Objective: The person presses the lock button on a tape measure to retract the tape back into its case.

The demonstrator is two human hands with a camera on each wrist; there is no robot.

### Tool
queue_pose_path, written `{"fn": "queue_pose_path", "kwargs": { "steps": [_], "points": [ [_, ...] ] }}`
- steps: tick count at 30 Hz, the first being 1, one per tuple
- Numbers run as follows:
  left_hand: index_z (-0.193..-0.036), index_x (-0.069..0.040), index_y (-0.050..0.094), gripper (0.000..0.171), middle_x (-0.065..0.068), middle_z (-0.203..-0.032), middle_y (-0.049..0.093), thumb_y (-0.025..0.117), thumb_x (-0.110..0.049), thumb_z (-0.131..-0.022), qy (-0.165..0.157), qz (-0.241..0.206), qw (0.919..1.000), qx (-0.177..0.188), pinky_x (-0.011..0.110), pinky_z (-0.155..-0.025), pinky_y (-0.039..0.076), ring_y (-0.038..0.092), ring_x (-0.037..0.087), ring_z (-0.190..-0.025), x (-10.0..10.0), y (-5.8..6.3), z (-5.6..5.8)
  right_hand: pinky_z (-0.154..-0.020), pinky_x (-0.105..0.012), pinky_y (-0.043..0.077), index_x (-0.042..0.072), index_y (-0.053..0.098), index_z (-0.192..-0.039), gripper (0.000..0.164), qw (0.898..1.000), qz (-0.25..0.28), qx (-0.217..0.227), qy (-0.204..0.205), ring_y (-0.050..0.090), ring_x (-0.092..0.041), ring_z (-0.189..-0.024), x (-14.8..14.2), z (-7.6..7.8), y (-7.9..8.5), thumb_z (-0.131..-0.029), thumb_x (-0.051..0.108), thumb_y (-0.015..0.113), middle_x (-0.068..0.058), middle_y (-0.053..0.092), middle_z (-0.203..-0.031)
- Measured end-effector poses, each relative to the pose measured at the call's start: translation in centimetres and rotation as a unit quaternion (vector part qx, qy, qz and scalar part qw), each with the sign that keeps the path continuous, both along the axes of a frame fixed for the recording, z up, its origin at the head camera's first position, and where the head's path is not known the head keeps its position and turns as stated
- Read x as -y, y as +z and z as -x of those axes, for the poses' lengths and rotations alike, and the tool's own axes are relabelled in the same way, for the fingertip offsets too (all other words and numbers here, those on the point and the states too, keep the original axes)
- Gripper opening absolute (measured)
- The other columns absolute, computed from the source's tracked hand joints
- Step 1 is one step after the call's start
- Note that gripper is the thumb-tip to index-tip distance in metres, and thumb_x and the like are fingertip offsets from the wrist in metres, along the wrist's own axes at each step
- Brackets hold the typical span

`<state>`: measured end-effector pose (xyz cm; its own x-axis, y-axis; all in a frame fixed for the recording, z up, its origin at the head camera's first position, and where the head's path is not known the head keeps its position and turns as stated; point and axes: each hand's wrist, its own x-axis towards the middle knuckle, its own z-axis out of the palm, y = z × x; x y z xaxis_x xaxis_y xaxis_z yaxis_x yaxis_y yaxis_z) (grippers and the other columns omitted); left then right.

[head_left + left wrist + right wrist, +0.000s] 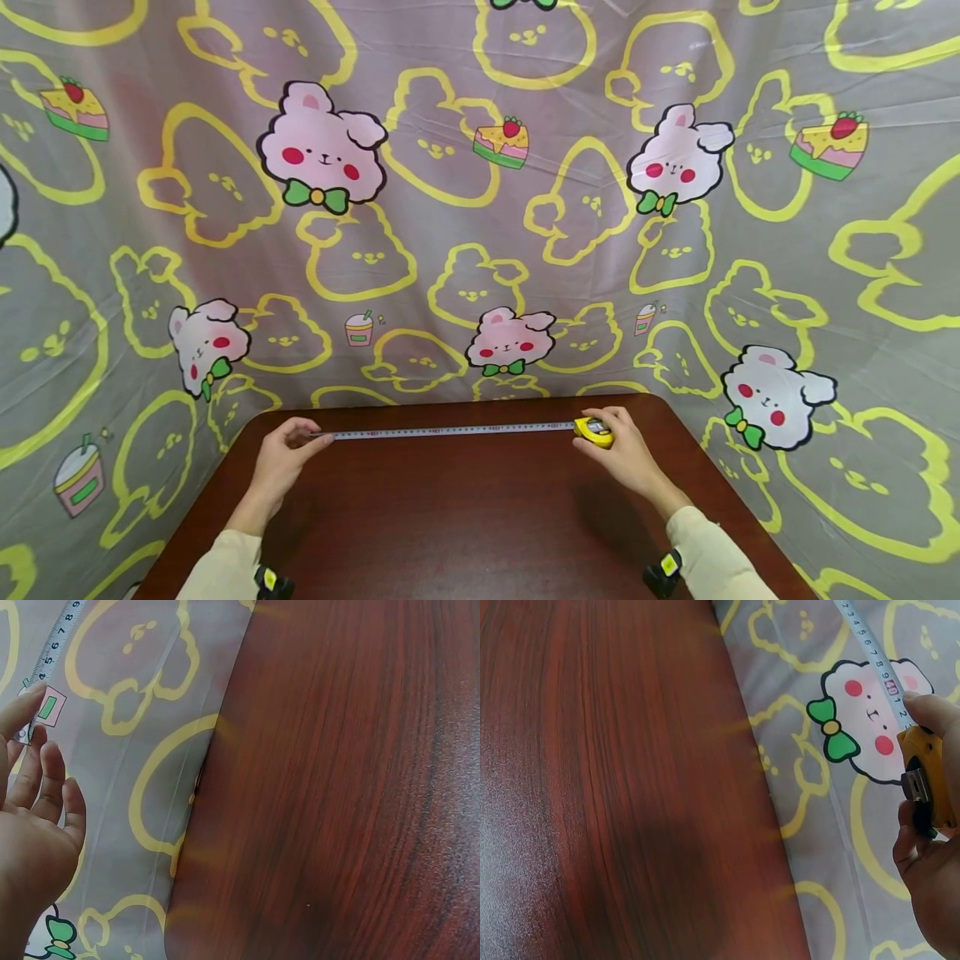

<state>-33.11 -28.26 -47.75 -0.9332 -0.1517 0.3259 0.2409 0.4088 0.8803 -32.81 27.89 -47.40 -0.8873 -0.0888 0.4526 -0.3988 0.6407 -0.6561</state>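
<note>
A tape measure is drawn out between my two hands, its yellow case (595,432) on the right and its white blade (457,431) running nearly level to the left. My right hand (626,450) grips the case, with the thumb near the blade's mouth in the right wrist view; a "40" mark shows on the blade (885,671) close to the case (924,769). With thumb and fingertips, my left hand (281,458) pinches the blade's free end. In the left wrist view the blade (51,656) shows low numbers above the thumb, and the other fingers are loosely bent.
Below the hands lies a dark red-brown wooden table (450,508) with rounded far corners. A grey curtain (450,225) printed with yellow outlines and white rabbits hangs behind it and along both sides. Black straps with small devices (663,571) sit on both wrists.
</note>
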Motion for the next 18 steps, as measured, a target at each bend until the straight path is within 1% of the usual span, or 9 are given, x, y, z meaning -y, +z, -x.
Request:
{"fn": "queue_pose_path", "kwargs": {
  "steps": [4, 9, 14, 18],
  "points": [
    [-0.114, 0.002, 0.065, 0.042, 0.006, -0.098, 0.067, 0.083, -0.028, -0.091, 0.0, -0.003, 1.0, -0.001, 0.028, -0.073, 0.045, 0.058, 0.017, -0.088, -0.1, 0.0, 0.1, -0.083, -0.036, 0.049, 0.012, 0.067, -0.132, 0.055, 1.0, 0.0, 0.002, -0.001, 0.054, -0.026, -0.103, 0.2, 0.0, 0.1, -0.085, 0.032, 0.088, -0.008, 0.051, -0.12],
    [-0.112, 0.001, 0.066, 0.04, 0.007, -0.099, 0.067, 0.083, -0.029, -0.091, 0.0, -0.001, 1.0, 0.0, 0.027, -0.075, 0.046, 0.059, 0.019, -0.09, -0.2, -0.1, 0.3, -0.083, -0.037, 0.048, 0.012, 0.068, -0.13, 0.053, 1.0, 0.002, -0.007, -0.001, 0.055, -0.026, -0.103, 0.6, 0.1, 0.1, -0.085, 0.031, 0.088, -0.009, 0.052, -0.119],
    [-0.11, 0.0, 0.066, 0.039, 0.008, -0.1, 0.066, 0.083, -0.029, -0.091, -0.003, -0.004, 1.0, 0.0, 0.028, -0.075, 0.045, 0.058, 0.021, -0.091, -0.3, 0.0, 0.2, -0.084, -0.037, 0.049, 0.014, 0.068, -0.13, 0.051, 1.0, 0.004, -0.002, 0.004, 0.055, -0.025, -0.103, 1.0, 0.1, 0.1, -0.085, 0.028, 0.088, -0.007, 0.051, -0.119],
    [-0.111, -0.001, 0.066, 0.039, 0.006, -0.1, 0.067, 0.083, -0.03, -0.091, -0.004, -0.006, 1.0, 0.001, 0.028, -0.075, 0.045, 0.058, 0.019, -0.091, -0.4, -0.1, 0.2, -0.083, -0.036, 0.05, 0.014, 0.068, -0.13, 0.052, 1.0, 0.006, 0.0, 0.004, 0.055, -0.026, -0.102, 1.2, 0.1, 0.1, -0.085, 0.029, 0.088, -0.007, 0.051, -0.119]
  ]
}}
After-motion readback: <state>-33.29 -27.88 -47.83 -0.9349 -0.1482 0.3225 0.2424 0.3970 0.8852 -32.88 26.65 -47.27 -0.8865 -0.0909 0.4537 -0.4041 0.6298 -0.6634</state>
